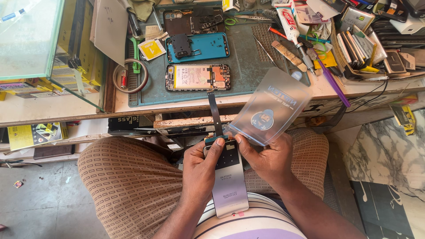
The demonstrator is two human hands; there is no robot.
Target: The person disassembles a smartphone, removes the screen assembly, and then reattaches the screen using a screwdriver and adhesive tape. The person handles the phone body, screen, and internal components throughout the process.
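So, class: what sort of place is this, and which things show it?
Probably a phone repair bench: an opened phone with exposed battery on a green work mat, a blue phone back cover, and a replacement screen panel in both hands.

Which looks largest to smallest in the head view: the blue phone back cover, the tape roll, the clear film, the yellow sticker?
1. Clear film, though it is held nearer the camera, which enlarges it.
2. Blue cover.
3. Tape roll.
4. Yellow sticker.

A cluttered wooden workbench in daylight, a glass case at its corner, above grey concrete floor
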